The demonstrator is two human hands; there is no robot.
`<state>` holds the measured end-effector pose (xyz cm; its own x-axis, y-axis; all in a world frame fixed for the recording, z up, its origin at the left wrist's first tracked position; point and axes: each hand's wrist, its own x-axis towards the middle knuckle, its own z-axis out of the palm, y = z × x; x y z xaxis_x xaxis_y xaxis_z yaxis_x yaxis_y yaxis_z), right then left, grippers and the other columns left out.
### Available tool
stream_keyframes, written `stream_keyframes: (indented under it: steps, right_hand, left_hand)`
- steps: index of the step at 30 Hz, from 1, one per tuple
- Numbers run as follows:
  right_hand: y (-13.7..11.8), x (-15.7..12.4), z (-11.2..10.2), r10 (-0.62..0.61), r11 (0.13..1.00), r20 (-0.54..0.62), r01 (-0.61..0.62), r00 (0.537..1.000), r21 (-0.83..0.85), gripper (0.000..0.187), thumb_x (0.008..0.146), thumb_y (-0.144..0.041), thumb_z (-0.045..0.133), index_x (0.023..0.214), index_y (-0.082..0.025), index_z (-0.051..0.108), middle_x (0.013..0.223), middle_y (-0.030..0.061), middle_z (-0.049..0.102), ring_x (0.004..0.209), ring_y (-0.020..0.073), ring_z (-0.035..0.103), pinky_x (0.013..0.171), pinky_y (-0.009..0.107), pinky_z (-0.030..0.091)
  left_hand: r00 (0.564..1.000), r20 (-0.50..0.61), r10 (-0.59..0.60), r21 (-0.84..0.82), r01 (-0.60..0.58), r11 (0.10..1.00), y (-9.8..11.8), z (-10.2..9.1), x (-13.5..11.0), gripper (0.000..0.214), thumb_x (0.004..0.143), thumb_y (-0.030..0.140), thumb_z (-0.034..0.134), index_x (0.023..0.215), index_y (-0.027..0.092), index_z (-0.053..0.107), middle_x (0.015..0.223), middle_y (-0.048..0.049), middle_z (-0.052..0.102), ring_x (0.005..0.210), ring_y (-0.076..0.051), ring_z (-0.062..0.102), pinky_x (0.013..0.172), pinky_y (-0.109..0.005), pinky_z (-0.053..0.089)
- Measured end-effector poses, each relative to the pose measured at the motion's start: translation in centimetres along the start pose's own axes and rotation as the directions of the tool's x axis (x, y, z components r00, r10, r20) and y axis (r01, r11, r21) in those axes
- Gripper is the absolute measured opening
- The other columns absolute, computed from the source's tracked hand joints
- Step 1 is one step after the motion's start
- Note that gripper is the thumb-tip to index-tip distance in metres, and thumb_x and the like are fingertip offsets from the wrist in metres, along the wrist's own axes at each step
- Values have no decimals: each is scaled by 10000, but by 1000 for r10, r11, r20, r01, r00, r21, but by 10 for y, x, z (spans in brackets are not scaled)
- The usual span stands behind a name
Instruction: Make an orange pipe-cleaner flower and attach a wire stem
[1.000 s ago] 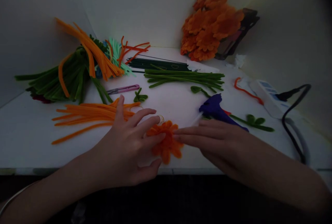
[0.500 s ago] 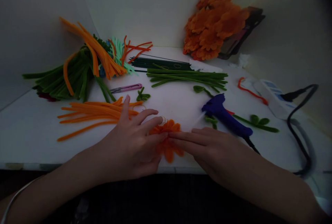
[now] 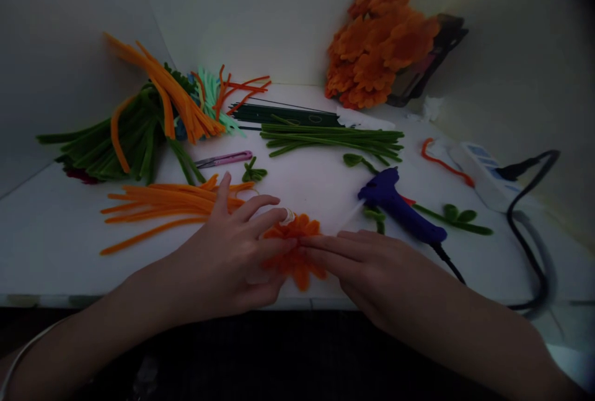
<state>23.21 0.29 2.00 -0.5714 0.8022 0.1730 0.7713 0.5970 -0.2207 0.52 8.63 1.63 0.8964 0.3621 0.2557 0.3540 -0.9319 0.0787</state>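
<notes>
An orange pipe-cleaner flower is held between my two hands at the table's front edge. My left hand grips its left side, index finger on the petals, with the other fingers raised and a ring on one of them. From the right, the fingertips of my right hand press at the flower's middle; my thumbs are mostly hidden beneath. Just beyond my right hand lies a blue glue gun, nozzle pointing left. Loose orange pipe cleaners lie behind my left hand.
Behind are green pipe cleaners, pink-handled snips and dark green stems. A large green and orange pile stands at left. Finished orange flowers stand at the back right. A power strip with a black cord lies at right.
The whole view has shifted slightly, so things appear a little further left. Both hands keep nearly the same hold on the flower.
</notes>
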Motion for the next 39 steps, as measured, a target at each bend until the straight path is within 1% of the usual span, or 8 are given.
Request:
stream_keyframes:
  steps: [5, 10, 13, 17, 25, 32, 35, 39]
  right_hand:
    - [6, 7, -4, -35, 999, -20, 35, 999, -7, 280, 921, -94, 463, 1097, -213, 645, 1091, 34, 702, 873, 181, 665, 756, 339, 533]
    - [9, 14, -2, -53, 998, -97, 48, 994, -48, 162, 926, -262, 566, 1019, -175, 666, 1013, 67, 710, 886, 185, 655, 766, 324, 520]
    - [8, 17, 5, -88, 989, -135, 70, 987, -127, 136, 918, -242, 576, 978, -170, 675, 980, 63, 718, 843, 183, 660, 727, 319, 515]
    - [6, 19, 15, -164, 959, -199, 108, 966, -262, 181, 928, -131, 499, 924, -157, 678, 950, 53, 728, 786, 179, 657, 675, 312, 478]
    - [10, 20, 13, -205, 951, -227, 139, 952, -275, 214, 950, -152, 467, 885, -139, 670, 883, 50, 728, 727, 174, 643, 656, 315, 459]
    - [2, 17, 8, -107, 971, -130, 76, 986, -225, 315, 834, -413, 667, 977, -132, 658, 990, 80, 712, 823, 224, 660, 672, 358, 495]
    - [-3, 17, 10, -102, 965, -139, 64, 985, -253, 328, 775, -388, 717, 963, -126, 662, 972, 76, 712, 800, 231, 661, 661, 369, 502]
    - [-5, 18, 13, -121, 957, -222, 54, 967, -286, 178, 825, -262, 618, 923, -122, 668, 905, 65, 722, 733, 211, 659, 612, 349, 483]
  left_hand:
    - [999, -31, -22, -13, 22, 1000, 0, 4, 0, 255, 843, 334, 551, 1054, 292, 687, 1167, -81, 624, 1185, -290, 532, 1091, -703, 52]
    - [996, -32, -80, -128, 75, 989, -3, 4, -1, 289, 804, 363, 615, 1082, 296, 655, 1178, -63, 610, 1182, -265, 537, 1119, -660, 56]
    - [985, -52, -166, -233, 150, 961, -9, -2, -2, 251, 826, 322, 597, 1071, 287, 641, 1205, -64, 583, 1196, -242, 531, 1138, -616, 116]
    - [961, -146, -236, -244, 196, 950, -15, -8, -4, 211, 834, 297, 583, 1033, 272, 648, 1193, -68, 575, 1225, -248, 510, 1139, -634, 64]
    - [993, -29, -117, -176, 110, 978, -12, -1, -4, 266, 791, 309, 613, 1054, 272, 639, 1211, -66, 569, 1208, -265, 528, 1121, -666, 102]
    - [985, -168, 28, 96, -12, 995, 0, 16, 0, 331, 841, 395, 583, 1094, 185, 624, 1148, -84, 647, 1170, -259, 560, 1163, -607, 125]
    - [955, -251, 160, 217, -106, 970, 2, 21, 0, 221, 891, 331, 538, 1008, 176, 644, 1114, -53, 664, 1193, -246, 552, 1186, -588, 100]
    - [855, -393, 339, 324, -216, 921, -1, 25, 0, 88, 890, 228, 584, 877, 173, 652, 1048, 0, 697, 1116, -214, 605, 1174, -645, -30]
